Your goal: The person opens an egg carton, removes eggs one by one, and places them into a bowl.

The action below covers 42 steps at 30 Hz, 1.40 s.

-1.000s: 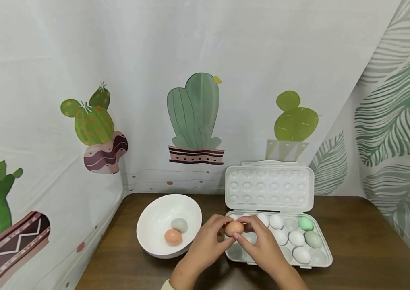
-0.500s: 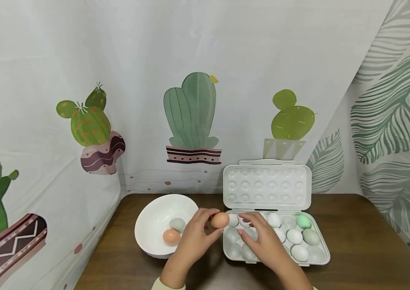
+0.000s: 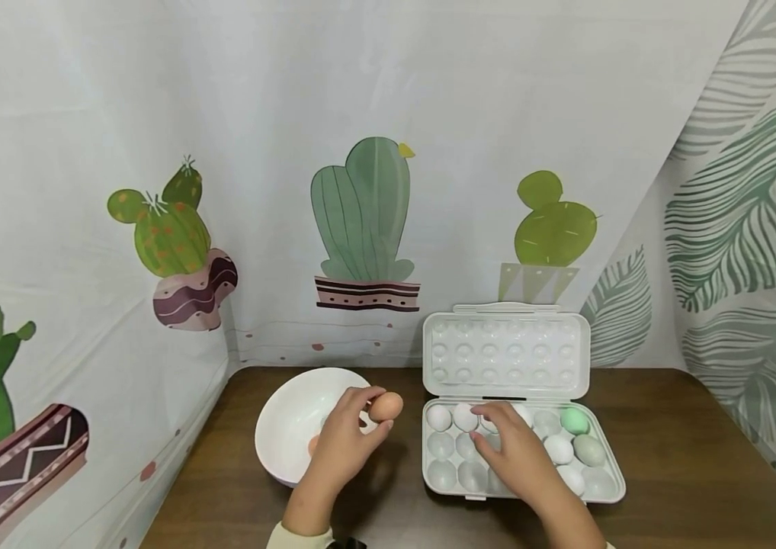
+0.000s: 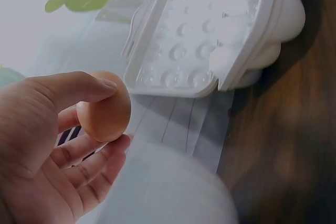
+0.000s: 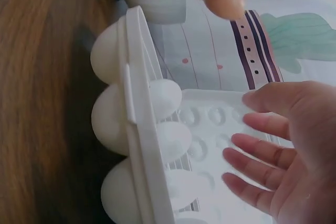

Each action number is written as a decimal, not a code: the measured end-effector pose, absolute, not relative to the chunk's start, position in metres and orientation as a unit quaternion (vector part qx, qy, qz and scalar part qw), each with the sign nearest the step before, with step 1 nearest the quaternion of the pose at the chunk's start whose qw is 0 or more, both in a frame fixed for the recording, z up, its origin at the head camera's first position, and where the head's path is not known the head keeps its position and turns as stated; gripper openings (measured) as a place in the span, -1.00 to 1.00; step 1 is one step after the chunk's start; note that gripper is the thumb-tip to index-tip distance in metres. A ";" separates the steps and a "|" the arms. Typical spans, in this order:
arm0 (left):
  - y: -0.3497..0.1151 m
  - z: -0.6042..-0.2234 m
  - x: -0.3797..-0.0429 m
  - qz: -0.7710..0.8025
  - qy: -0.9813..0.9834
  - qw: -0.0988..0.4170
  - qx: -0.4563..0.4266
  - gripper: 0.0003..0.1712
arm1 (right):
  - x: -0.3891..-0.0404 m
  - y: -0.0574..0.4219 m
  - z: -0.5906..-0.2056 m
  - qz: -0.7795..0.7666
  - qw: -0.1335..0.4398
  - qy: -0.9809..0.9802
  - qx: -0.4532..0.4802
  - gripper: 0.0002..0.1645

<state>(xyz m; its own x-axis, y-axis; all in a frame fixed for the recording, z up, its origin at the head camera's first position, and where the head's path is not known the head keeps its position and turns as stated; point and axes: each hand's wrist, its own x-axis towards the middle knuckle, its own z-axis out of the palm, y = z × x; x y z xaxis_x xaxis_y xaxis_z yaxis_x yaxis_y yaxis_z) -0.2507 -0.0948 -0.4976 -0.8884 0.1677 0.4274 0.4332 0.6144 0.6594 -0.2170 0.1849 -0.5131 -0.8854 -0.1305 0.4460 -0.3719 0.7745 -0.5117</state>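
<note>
A brown egg (image 3: 386,406) is pinched between the thumb and fingers of my left hand (image 3: 345,433), held up by the right rim of the white bowl (image 3: 278,427). The left wrist view shows the same brown egg (image 4: 107,111) from close by. Inside the bowl an orange-brown egg (image 3: 313,444) is mostly hidden behind that hand. My right hand (image 3: 514,450) hovers over the egg carton (image 3: 456,496), fingers apart and holding nothing. White eggs (image 3: 439,418), a bright green egg (image 3: 574,420) and a pale green egg (image 3: 589,450) sit in the carton.
The carton's clear lid (image 3: 506,354) stands open at the back, near the printed cloth (image 3: 470,152) behind the table. Several front-left carton cups (image 3: 441,474) hold no egg. Brown wooden tabletop (image 3: 676,450) extends to the right of the carton.
The brown egg, first between both hands over the carton, has left the right hand and moved left in the left hand toward the bowl. The right hand has shifted slightly right.
</note>
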 end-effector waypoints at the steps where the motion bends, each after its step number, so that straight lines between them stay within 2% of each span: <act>1: -0.097 -0.498 -0.252 -0.402 -0.885 0.166 -0.166 -0.47 | -0.217 0.186 -0.513 0.300 0.194 -0.925 0.132 -0.56; 8: -0.108 -0.498 -0.256 -0.385 -0.898 0.161 -0.140 -0.48 | -0.220 0.192 -0.513 0.269 0.195 -0.935 0.127 -0.57; 23: -0.129 -0.503 -0.262 -0.369 -0.913 0.151 -0.082 -0.50 | -0.220 0.213 -0.514 0.260 0.110 -0.956 0.074 -0.59; 42: -0.146 -0.507 -0.263 -0.332 -0.936 0.077 -0.083 -0.54 | -0.222 0.224 -0.516 0.239 0.050 -0.969 0.048 -0.54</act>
